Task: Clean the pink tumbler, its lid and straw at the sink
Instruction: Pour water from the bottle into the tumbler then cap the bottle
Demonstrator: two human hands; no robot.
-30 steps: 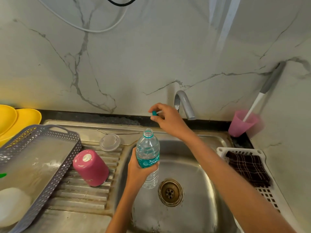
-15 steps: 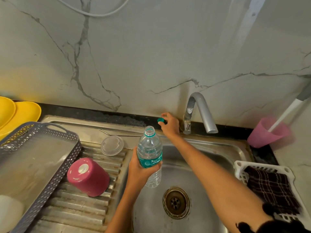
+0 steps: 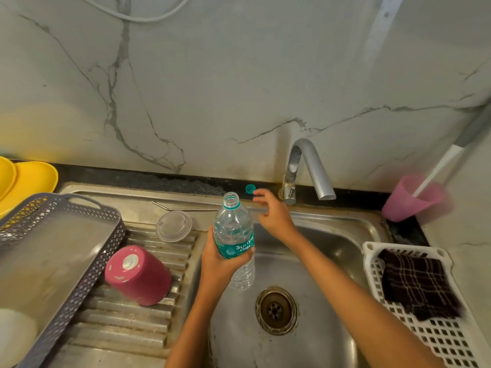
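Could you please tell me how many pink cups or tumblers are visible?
2. The pink tumbler rests bottom-up on the drainboard left of the basin; a paler pink cup stands at the back right, holding a white handle. None seems hidden.

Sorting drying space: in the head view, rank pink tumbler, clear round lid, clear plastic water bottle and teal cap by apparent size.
1. Clear plastic water bottle and pink tumbler: too close to rank; bottle taller, tumbler wider.
2. Clear round lid.
3. Teal cap.

This is looking like a home kitchen. A steel sink (image 3: pixel 332 243) with ribbed drainboard (image 3: pixel 127 322) is sitting under a curved tap (image 3: pixel 310 166), yellow plates (image 3: pixel 34 176) lying nearby.
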